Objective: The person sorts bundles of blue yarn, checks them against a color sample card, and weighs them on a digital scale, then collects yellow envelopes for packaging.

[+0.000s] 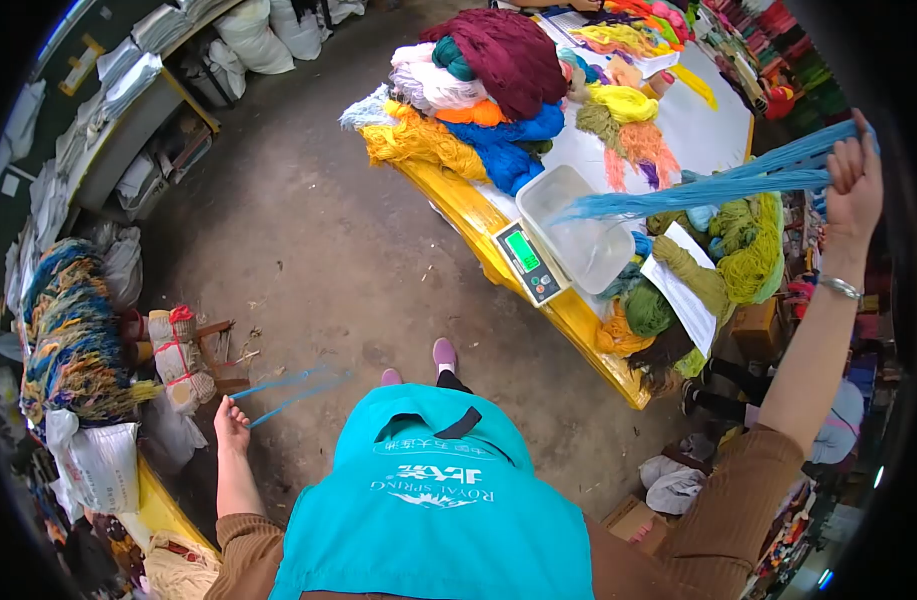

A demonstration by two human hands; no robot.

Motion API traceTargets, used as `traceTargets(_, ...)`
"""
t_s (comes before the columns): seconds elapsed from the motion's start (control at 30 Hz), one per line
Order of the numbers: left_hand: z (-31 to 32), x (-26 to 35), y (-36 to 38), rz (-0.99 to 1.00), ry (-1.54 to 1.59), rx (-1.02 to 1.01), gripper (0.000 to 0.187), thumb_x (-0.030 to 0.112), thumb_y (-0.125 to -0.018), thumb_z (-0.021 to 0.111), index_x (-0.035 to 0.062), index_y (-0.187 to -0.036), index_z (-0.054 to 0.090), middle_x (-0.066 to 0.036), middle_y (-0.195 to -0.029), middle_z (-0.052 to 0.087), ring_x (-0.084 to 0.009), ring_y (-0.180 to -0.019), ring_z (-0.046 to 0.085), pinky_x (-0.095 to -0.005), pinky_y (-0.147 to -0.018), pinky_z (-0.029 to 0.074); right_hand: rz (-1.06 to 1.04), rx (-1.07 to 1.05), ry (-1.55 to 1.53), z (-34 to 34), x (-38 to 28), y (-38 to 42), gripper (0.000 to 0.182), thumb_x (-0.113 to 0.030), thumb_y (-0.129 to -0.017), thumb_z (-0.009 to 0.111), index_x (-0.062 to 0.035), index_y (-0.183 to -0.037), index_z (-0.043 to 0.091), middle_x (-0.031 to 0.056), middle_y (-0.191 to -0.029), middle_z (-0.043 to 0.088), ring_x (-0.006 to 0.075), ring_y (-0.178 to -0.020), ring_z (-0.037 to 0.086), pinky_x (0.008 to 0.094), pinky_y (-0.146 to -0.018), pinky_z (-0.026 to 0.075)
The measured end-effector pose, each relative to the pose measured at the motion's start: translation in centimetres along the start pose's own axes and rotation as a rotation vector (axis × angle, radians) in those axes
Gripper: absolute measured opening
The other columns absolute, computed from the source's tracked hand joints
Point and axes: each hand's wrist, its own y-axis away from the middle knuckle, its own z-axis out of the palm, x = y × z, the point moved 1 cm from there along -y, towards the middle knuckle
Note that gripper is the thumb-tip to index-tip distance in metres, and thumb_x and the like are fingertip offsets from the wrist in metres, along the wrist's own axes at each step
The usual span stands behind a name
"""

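Note:
My right hand [855,180], raised at the right, is closed round one end of a blue yarn skein [718,192]. The skein stretches leftward, its loose end over a clear plastic tub [578,232]. That tub sits on a digital scale [530,264] with a lit green display, at the yellow edge of the table. Low on the left, my left hand [232,422] is closed on a thin loop of light blue yarn [296,388] that trails to the right above the floor.
Yarn piles [478,75] in maroon, white, orange and blue lie behind the tub. Green skeins [743,250] and a paper sheet [686,290] lie right of it. Multicoloured yarn [73,335] and wrapped bundles [178,360] stand at the left. A person sits at the far right.

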Motion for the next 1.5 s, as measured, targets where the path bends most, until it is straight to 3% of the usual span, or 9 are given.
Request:
traceTargets(0.2,1.1,-2.2,2.8,-0.043,-0.077,-0.005,0.023,0.034,-0.094,0.061,0.0158,-0.081,0.057,0.007,-0.053,0.031,-0.0064,-0.045,0.028,-0.0238,-0.044,0.026,0.311,-0.081,0.190,-0.8,17.4,6.3,0.019,-0.023,-0.094,0.061,-0.0058,-0.097,0.069,-0.0071,-0.059,0.043,0.0028,-0.049,0.037,0.0200,-0.044,0.027)
traceTargets(0.27,1.7,-2.8,3.8,-0.059,-0.104,-0.007,0.022,0.034,-0.094,0.061,0.0162,-0.081,0.057,0.008,-0.053,0.031,-0.0065,-0.045,0.029,-0.0237,-0.044,0.027,0.408,-0.208,0.867,-2.3,26.8,9.8,0.023,-0.031,-0.084,0.068,-0.0073,-0.085,0.071,0.0013,-0.065,0.060,0.0090,-0.054,0.053,0.0268,-0.051,0.043)
traceTargets(0.37,2.3,-3.7,4.8,-0.084,-0.144,-0.004,0.022,0.033,-0.094,0.061,0.0165,-0.081,0.057,0.008,-0.052,0.031,-0.0065,-0.045,0.031,-0.0237,-0.044,0.028,0.359,-0.400,1.365,-1.3,34.0,18.7,0.031,-0.033,-0.082,0.055,-0.0036,-0.087,0.064,0.0220,-0.085,0.067,0.0426,-0.082,0.063,0.0504,-0.073,0.050)
traceTargets(0.53,3.6,-4.7,6.3,-0.074,-0.176,-0.036,0.020,0.030,-0.095,0.060,0.0154,-0.081,0.057,0.008,-0.052,0.030,-0.0067,-0.045,0.029,-0.0243,-0.044,0.028,0.297,-0.517,1.618,0.8,35.5,27.4,0.021,-0.030,-0.081,0.062,-0.0102,-0.086,0.066,0.0190,-0.081,0.068,0.0394,-0.076,0.066,0.0534,-0.069,0.049)
traceTargets(0.7,4.0,-6.1,6.5,-0.100,-0.164,-0.013,0.019,0.028,-0.095,0.059,0.0157,-0.081,0.058,0.008,-0.052,0.030,-0.0068,-0.046,0.030,-0.0244,-0.045,0.029,0.289,-0.547,1.484,1.9,33.1,32.4,0.023,-0.023,-0.081,0.068,-0.0114,-0.102,0.070,0.0068,-0.106,0.068,0.0244,-0.115,0.055,0.0492,-0.094,0.038)
traceTargets(0.8,4.2,-6.7,6.2,-0.113,-0.154,-0.012,0.019,0.029,-0.095,0.059,0.0155,-0.081,0.058,0.008,-0.052,0.030,-0.0070,-0.045,0.029,-0.0245,-0.044,0.028,0.094,-0.448,1.438,1.2,31.8,34.2,0.035,-0.019,-0.081,0.068,-0.0093,-0.115,0.065,0.0087,-0.116,0.065,0.0265,-0.118,0.053,0.0477,-0.097,0.038)
traceTargets(0.93,4.4,-7.5,5.8,-0.140,-0.160,-0.011,0.020,0.029,-0.095,0.059,0.0148,-0.082,0.058,0.008,-0.052,0.030,-0.0069,-0.044,0.028,-0.0250,-0.044,0.026,0.166,-0.280,1.326,-0.6,31.1,35.0,0.040,-0.015,-0.081,0.067,-0.0047,-0.119,0.060,0.0108,-0.121,0.061,0.0296,-0.120,0.050,0.0438,-0.100,0.039)
traceTargets(1.23,6.0,-8.8,5.9,-0.166,-0.257,-0.079,0.021,0.033,-0.093,0.062,0.0157,-0.081,0.059,0.009,-0.052,0.029,-0.0061,-0.045,0.026,-0.0236,-0.044,0.023,0.072,-0.398,1.297,0.1,32.1,33.1,0.066,-0.021,-0.070,0.081,-0.0032,-0.127,0.050,0.0151,-0.130,0.053,0.0337,-0.124,0.045,0.0443,-0.104,0.038)
traceTargets(1.5,14.2,-9.8,7.9,-0.391,-0.273,-0.411,0.021,0.035,-0.096,0.058,0.0159,-0.097,0.065,0.009,-0.049,0.023,-0.0061,-0.038,0.016,-0.0241,-0.038,0.013,0.094,-0.452,1.373,1.1,35.0,32.6,0.046,-0.015,-0.071,0.078,-0.0046,-0.110,0.056,0.0130,-0.121,0.056,0.0315,-0.120,0.048,0.0431,-0.099,0.040)
